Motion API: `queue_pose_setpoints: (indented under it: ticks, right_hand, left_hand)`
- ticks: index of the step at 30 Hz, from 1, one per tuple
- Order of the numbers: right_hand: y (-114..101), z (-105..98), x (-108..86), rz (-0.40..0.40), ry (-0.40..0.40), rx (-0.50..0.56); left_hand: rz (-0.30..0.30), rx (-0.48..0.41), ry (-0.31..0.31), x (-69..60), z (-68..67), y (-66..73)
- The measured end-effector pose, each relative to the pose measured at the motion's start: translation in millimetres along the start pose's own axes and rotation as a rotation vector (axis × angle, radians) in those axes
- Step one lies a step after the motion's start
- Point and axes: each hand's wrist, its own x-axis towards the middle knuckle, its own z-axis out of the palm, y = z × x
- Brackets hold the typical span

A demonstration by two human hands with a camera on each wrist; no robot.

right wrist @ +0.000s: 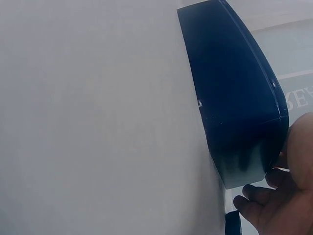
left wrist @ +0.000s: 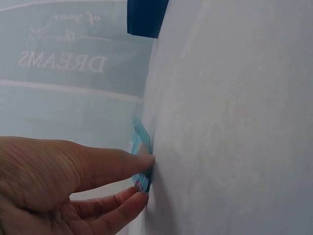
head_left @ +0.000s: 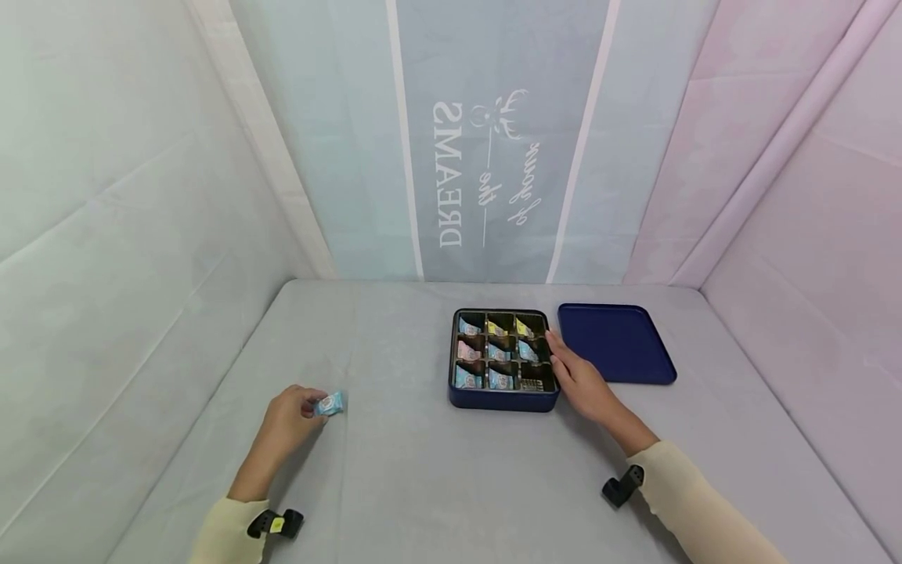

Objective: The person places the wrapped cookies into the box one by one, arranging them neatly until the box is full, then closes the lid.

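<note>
Between its thumb and fingers, my left hand (head_left: 287,423) pinches a small light-blue wrapped candy (head_left: 329,404), low at the table surface on the left. The left wrist view shows the thumb on one face of the candy (left wrist: 141,139) and the fingertips below. A dark blue square tin (head_left: 503,401) stands right of centre, divided into three rows of three compartments. Blue, yellow and pink wrapped candies (head_left: 500,379) lie in most of them; the near right compartment (head_left: 532,384) shows a bare ribbed bottom. My right hand (head_left: 585,384) rests its extended fingers along the tin's right side.
The tin's dark blue lid (head_left: 616,343) lies flat on the table right of the tin. A grey cloth covers the table (head_left: 409,470). Fabric walls stand at the left, right and back, the back panel (head_left: 493,157) carrying white lettering.
</note>
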Motion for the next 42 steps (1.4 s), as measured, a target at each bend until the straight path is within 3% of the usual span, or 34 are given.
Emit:
queue_pose_setpoints:
  ticks: [11, 23, 42]
  right_hand:
    - [1, 1, 0.9, 0.010, -0.001, -0.008]
    - [0, 2, 0.6, 0.021, -0.003, -0.015]
    - [4, 5, 2.3, 0.015, -0.001, -0.011]
  left_hand:
    - [0.055, -0.062, -0.010, 9.6, 6.5, 1.4]
    - [0.243, -0.116, 0.066, 26.1, 28.4, 26.8]
    - [0.349, -0.159, 0.083, 40.6, 43.1, 57.4]
